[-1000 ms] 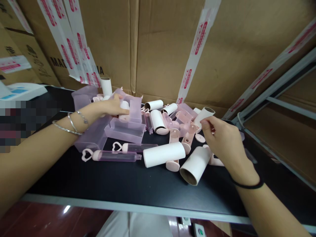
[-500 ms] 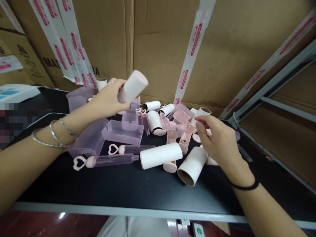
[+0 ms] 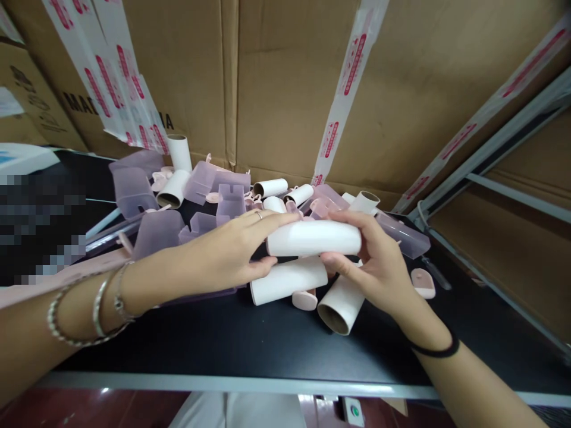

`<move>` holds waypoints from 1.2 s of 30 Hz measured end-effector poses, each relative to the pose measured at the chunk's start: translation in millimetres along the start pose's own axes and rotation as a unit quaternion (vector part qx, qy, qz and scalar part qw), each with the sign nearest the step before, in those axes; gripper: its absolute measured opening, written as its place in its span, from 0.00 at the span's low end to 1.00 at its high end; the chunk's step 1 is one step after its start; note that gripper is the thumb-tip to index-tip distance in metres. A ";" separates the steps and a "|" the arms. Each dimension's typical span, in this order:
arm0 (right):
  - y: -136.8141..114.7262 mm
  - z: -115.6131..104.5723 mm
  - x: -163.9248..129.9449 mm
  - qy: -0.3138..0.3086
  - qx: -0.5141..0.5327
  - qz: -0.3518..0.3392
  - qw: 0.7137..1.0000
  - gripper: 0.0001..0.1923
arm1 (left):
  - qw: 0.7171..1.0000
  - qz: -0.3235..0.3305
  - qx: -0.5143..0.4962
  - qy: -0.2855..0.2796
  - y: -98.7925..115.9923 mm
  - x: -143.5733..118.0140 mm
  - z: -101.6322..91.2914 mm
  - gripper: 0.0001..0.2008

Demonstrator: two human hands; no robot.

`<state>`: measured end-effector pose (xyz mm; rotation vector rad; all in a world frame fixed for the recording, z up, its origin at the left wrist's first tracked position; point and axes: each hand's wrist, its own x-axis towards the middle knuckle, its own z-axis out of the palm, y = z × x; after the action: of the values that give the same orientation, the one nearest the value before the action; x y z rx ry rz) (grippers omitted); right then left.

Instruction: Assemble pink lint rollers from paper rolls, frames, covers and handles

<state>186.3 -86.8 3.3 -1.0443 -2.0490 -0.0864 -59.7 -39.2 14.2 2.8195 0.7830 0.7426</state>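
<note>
Two hands (image 3: 232,255), eight or so white rolls (image 3: 313,238), several lilac covers (image 3: 132,190)

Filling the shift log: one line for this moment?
left hand: grips white roll | right hand: grips same roll | below: black table, loose rolls

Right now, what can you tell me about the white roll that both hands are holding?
The white roll is a plain tube that looks like paper wound tight. It lies sideways in the air above the black table, over other rolls. The left hand grips its left end and the right hand grips its right end, fingers wrapped round it. Both ends are hidden by the hands, so any cap or hole cannot be seen.
</note>
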 end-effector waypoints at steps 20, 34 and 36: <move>18.6 9.9 -6.9 0.019 0.059 0.070 0.996 0.28 | 0.993 -0.087 -0.079 0.010 1.1 3.0 11.1 0.28; 23.8 -15.9 0.0 -0.200 0.119 0.085 0.969 0.25 | 0.995 -0.072 -0.073 -0.003 -7.2 3.2 17.6 0.23; 24.3 -16.8 0.8 -0.218 0.102 0.084 0.967 0.25 | 0.996 -0.060 -0.070 -0.003 -8.4 2.9 19.2 0.23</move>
<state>213.8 -76.9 8.2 -1.1776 -2.2819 0.4712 -52.0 -30.3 -3.3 2.6249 0.8547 0.7387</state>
